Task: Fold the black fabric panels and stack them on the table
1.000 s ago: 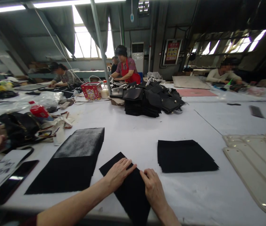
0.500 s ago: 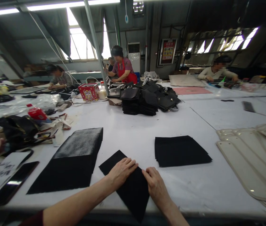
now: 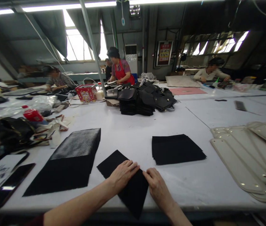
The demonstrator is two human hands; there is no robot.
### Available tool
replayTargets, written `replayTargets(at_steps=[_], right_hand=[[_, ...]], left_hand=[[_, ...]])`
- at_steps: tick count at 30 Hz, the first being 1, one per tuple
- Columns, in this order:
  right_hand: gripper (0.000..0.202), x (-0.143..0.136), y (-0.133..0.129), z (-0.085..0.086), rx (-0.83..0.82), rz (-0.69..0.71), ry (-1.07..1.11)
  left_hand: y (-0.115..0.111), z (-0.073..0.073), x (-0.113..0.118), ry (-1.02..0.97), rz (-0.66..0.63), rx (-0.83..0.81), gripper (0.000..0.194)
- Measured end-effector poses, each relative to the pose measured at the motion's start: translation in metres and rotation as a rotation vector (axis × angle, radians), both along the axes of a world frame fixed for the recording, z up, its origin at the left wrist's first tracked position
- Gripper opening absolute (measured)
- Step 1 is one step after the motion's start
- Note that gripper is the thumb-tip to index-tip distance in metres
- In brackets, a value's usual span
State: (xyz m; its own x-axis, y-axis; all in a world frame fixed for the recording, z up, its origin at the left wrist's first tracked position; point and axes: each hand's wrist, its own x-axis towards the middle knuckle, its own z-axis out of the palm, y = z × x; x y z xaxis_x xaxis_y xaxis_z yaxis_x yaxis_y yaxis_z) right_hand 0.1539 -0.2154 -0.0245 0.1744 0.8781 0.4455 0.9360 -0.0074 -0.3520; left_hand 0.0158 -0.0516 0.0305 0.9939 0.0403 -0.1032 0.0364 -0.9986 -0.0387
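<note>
A black fabric piece [image 3: 133, 191] lies at an angle on the white table, its near corner hanging past the front edge. My left hand [image 3: 123, 175] rests flat on its upper part, fingers pointing right. At its right edge, my right hand [image 3: 155, 185] has thumb and curled fingers closed on the fabric's edge. To the left lies a long stack of black pieces [image 3: 62, 172], with a greyish piece [image 3: 76, 144] on its far half. A smaller stack of black pieces [image 3: 176, 150] sits to the right, beyond my right hand.
Beige panels [image 3: 241, 160] are piled at the right. Black bags [image 3: 144, 97] form a heap at the back centre. A phone [image 3: 8, 186], a red bottle [image 3: 32, 114] and a black bag [image 3: 12, 131] lie at the left. Several people work beyond.
The view has shifted slightly, so most table items appear a little further left. Both hands keep nearly the same place on the black piece; my left hand has slid slightly toward my right.
</note>
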Motion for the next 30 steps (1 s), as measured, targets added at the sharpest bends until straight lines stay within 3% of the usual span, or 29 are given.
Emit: replayTargets(at_steps=[8,12,16,20,27,30], right_hand=[[0.036,0.004,-0.008,-0.002,0.003,0.006,-0.025],[0.034,0.004,-0.011,-0.003,-0.009,0.009,-0.028],[0.033,0.003,-0.017,-0.003,-0.024,0.002,-0.027],[0.034,0.004,-0.025,-0.004,-0.042,-0.006,-0.022],[0.039,0.006,-0.036,-0.006,-0.046,-0.038,-0.062],[0.037,0.006,-0.036,-0.005,-0.054,-0.045,-0.050]], left_hand=[[-0.010,0.000,0.000,0.017,0.012,0.020,0.062],[-0.015,-0.001,0.002,0.005,-0.017,0.066,0.056],[-0.019,-0.001,0.005,0.000,-0.032,0.012,0.048],[-0.022,0.000,0.005,-0.008,-0.012,-0.002,0.054],[-0.030,-0.013,0.004,-0.060,-0.052,0.130,0.054],[-0.029,-0.011,0.006,-0.075,-0.058,0.119,0.055]])
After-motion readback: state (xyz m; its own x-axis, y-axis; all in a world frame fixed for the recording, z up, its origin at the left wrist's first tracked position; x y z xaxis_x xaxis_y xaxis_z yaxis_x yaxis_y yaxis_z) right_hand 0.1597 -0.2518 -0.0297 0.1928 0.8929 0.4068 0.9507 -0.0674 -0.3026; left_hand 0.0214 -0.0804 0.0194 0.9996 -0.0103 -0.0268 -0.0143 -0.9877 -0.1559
